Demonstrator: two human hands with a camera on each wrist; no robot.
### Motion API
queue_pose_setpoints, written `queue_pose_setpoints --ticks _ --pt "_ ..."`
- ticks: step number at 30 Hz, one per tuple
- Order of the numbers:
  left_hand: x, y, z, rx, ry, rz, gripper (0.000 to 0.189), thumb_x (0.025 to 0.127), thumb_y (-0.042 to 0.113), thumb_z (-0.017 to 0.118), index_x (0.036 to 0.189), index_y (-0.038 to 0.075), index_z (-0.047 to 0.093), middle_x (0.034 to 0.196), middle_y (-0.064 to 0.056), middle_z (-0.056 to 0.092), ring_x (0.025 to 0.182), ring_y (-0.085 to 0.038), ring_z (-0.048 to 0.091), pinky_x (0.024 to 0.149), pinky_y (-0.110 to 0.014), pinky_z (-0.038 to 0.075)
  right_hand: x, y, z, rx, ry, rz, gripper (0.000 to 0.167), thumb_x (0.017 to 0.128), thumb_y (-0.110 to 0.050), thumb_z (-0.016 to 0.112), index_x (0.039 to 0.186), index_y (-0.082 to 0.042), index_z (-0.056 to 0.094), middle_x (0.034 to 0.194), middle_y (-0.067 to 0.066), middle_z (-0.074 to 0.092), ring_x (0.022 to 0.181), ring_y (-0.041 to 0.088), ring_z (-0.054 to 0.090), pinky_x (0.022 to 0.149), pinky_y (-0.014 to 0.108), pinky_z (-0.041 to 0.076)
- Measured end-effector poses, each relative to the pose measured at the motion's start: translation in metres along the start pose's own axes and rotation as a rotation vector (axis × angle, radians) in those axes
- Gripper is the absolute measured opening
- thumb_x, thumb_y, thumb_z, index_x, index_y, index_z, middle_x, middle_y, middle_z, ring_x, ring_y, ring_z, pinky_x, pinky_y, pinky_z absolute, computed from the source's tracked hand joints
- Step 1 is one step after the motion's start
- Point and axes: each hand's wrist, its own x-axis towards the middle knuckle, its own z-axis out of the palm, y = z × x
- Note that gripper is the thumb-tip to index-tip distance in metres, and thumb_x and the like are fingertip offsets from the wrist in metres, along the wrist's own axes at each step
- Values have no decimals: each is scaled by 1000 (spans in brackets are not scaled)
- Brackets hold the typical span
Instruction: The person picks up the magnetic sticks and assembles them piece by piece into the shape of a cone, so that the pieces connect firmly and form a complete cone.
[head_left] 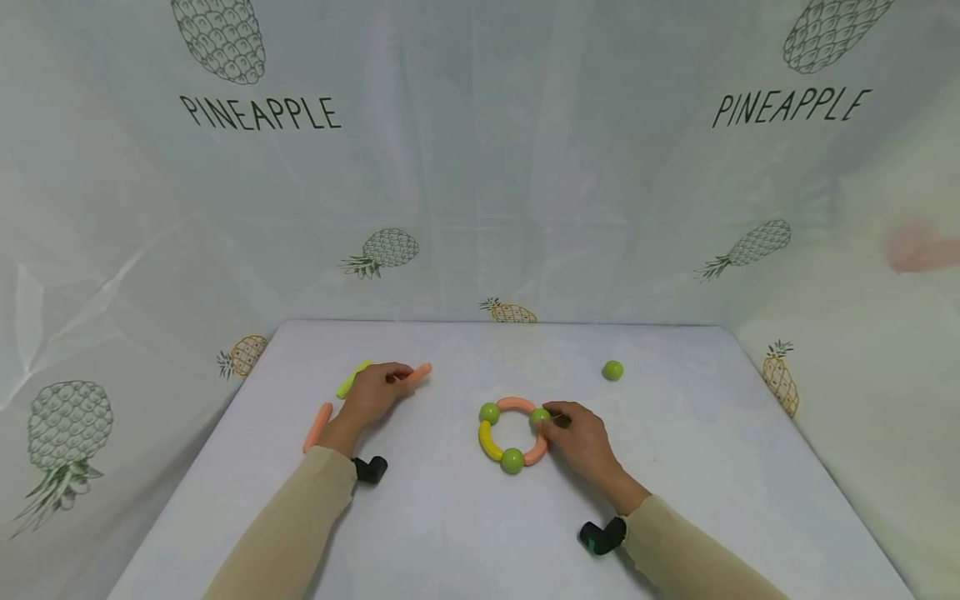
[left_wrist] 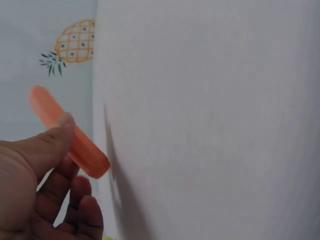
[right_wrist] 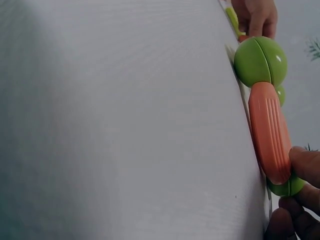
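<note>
Left hand (head_left: 375, 395) pinches orange rod (left_wrist: 88, 153); right hand (head_left: 587, 442) grips ring (head_left: 487, 442). Rod looks light, stiff (plastic, probably); best held mid-length.

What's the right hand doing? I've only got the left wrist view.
Observer: The right hand holds a green ball that forms part of a ring.

Operator: What else makes up that ring?

Observer: Two more green balls, two orange arcs and one yellow arc.

Operator: Anything loose beyond it?

Observer: Yes, a lone green ball, farther out and to the person's right of the ring, touched by neither hand.
</note>
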Motion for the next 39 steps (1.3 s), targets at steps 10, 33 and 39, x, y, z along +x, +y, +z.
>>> queue_pose_setpoints --ticks 10,33,39 --pt "-5 22 9 -128 57 34 36 97 23 78 130 8 73 118 -10 77 111 -28 67 90 -40 54 2 1 0 -1 -2 6 35 97 -23 77 128 -7 74 117 9 73 104 23 66 90 43 54" --pt "-23 84 51 -274 1 78 32 94 26 82 122 13 77 109 0 78 94 -16 64 82 -31 53 4 5 0 13 -4 15 35 96 -24 77 127 -9 74 115 8 73 103 24 65 90 43 52" --pt "-25 90 60 -279 -23 111 32 94 27 82 123 14 76 110 1 77 95 -15 65 85 -33 54 5 5 1 17 -5 24 35 96 -24 77 127 -9 74 114 8 73 102 24 64 89 41 52"
